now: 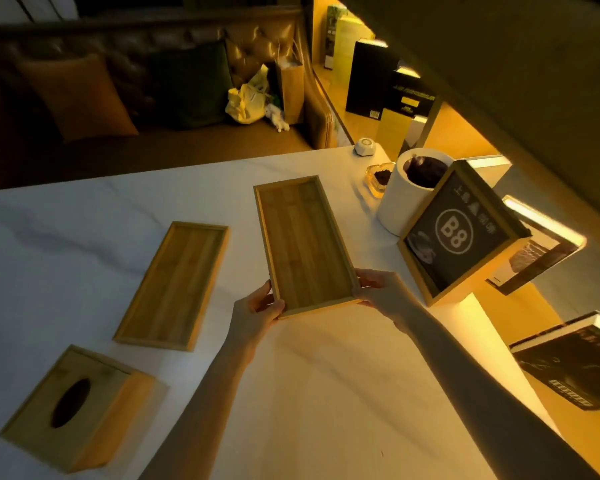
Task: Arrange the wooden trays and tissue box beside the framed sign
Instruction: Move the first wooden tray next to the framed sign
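Note:
Both my hands hold one long wooden tray (300, 237) by its near end, a little above the white table (84, 244). My left hand (257, 310) grips its near left corner and my right hand (381, 291) its near right corner. A second wooden tray (174, 285) lies flat on the table to the left. The wooden tissue box (73, 407), with a dark oval slot on top, rests at the near left. The framed sign (461, 233), dark with "B8" in a circle, stands just right of the held tray.
A white cylindrical bin (395, 202) stands behind the sign, with a glass ashtray (378, 178) and a small white device (364, 147) beyond it. Lit shelves with books and boxes (568, 365) line the right. A dark sofa with cushions (125, 91) sits behind the table.

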{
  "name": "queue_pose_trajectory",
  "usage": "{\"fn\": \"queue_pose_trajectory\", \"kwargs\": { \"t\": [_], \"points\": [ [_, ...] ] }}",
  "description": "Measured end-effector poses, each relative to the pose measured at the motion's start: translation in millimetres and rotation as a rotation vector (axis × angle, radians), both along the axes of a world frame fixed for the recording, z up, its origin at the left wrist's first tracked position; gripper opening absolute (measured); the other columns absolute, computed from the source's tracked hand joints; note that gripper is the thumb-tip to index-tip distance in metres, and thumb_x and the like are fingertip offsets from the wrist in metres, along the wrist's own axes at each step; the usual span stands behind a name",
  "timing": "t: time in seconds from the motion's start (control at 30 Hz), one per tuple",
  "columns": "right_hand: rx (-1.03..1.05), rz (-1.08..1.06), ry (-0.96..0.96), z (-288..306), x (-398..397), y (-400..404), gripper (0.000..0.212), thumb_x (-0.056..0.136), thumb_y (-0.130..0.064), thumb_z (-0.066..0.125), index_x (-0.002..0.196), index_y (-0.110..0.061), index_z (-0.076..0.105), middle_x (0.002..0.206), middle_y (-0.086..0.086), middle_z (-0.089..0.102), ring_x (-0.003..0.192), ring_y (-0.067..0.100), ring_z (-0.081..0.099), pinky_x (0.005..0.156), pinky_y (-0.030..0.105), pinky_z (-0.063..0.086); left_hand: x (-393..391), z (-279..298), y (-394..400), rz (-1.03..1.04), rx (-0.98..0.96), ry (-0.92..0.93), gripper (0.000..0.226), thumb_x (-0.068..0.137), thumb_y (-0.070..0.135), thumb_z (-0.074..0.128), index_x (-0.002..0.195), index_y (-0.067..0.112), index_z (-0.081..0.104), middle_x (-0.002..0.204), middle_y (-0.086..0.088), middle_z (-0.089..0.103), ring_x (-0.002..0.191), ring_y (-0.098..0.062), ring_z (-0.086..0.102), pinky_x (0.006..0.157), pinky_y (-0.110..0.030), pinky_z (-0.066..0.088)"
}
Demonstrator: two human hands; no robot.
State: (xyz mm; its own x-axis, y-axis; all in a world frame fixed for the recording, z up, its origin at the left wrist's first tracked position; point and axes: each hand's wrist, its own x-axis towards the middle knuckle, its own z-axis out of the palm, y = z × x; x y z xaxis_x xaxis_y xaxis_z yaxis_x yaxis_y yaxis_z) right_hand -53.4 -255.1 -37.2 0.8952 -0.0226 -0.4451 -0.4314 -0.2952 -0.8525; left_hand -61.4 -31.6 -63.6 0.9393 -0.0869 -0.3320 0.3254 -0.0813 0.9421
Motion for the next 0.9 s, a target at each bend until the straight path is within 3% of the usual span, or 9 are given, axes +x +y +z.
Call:
{"fn": "queue_pose_trajectory", "kwargs": {
  "t": [0.2,0.43,0.67,0.8,0.9],
  "points": [
    [-0.001,-0.104,-0.052,10.7,-10.9,-30.2,0.036,0.085,0.002,0.056,0.119,-0.011,0.057,0.092,-0.004,0.061,0.096,0.016,0.057,0.072,0.02,0.048,8.6,13.3,-37.1,-0.079,0.059,-0.035,0.036,0.086,0.006,0.052,0.121,0.012,0.052,0.095,-0.002,0.067,0.096,-0.028,0.063,0.091,-0.038,0.05],
    [-0.081,-0.19,-0.011,0.2,-5.9,-74.8,0.038,0.085,0.001,0.056,0.122,-0.007,0.055,0.091,-0.002,0.055,0.102,0.024,0.052,0.096,0.043,0.047,16.3,2.7,-90.1,-0.122,0.136,0.024,0.036,0.086,0.011,0.054,0.122,0.011,0.051,0.106,-0.003,0.064,0.101,-0.029,0.062,0.096,-0.047,0.048],
    [-0.223,-0.179,0.075,-40.3,4.7,-104.9,0.049,0.082,-0.001,0.059,0.128,-0.014,0.049,0.134,0.012,0.043,0.122,0.033,0.042,0.099,0.049,0.045,20.2,-15.3,-123.1,-0.127,0.198,0.052,0.039,0.086,0.012,0.054,0.125,0.011,0.049,0.115,-0.007,0.063,0.105,-0.03,0.061,0.095,-0.044,0.049],
    [-0.343,-0.14,0.06,-55.1,5.4,-107.9,0.045,0.083,-0.003,0.057,0.126,-0.014,0.05,0.135,0.012,0.044,0.124,0.034,0.04,0.099,0.049,0.045,23.2,-25.6,-131.2,-0.12,0.216,0.078,0.04,0.086,0.012,0.054,0.125,0.013,0.048,0.117,-0.01,0.063,0.106,-0.03,0.06,0.094,-0.041,0.049],
    [-0.433,-0.125,0.025,-59.1,5.4,-104.0,0.04,0.087,-0.003,0.053,0.126,-0.01,0.051,0.13,0.012,0.05,0.123,0.033,0.043,0.095,0.039,0.045,24.9,-30.9,-132.9,-0.112,0.237,0.083,0.04,0.086,0.012,0.054,0.125,0.012,0.048,0.118,-0.01,0.063,0.107,-0.029,0.059,0.093,-0.039,0.048]
  ]
}}
